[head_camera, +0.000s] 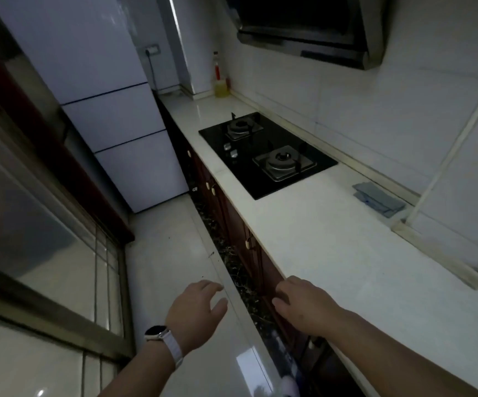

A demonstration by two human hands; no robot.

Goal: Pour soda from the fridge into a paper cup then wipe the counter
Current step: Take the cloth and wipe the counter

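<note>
I hold both hands out low with nothing in them. My left hand (pixel 196 308), a watch (pixel 157 333) on its wrist, hangs over the floor (pixel 157 253), fingers loosely spread. My right hand (pixel 303 305) sits at the front edge of the worktop (pixel 346 247), fingers relaxed and slightly apart; whether it touches I cannot tell. The fridge (pixel 111 96) stands shut beyond the worktop's far end. A folded grey cloth (pixel 378 199) lies at the back edge, just past the hob (pixel 266 156).

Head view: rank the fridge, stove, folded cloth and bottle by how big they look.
1. fridge
2. stove
3. cloth and bottle: these look similar, and the bottle stands farther away, so I leave them unranked.
</note>
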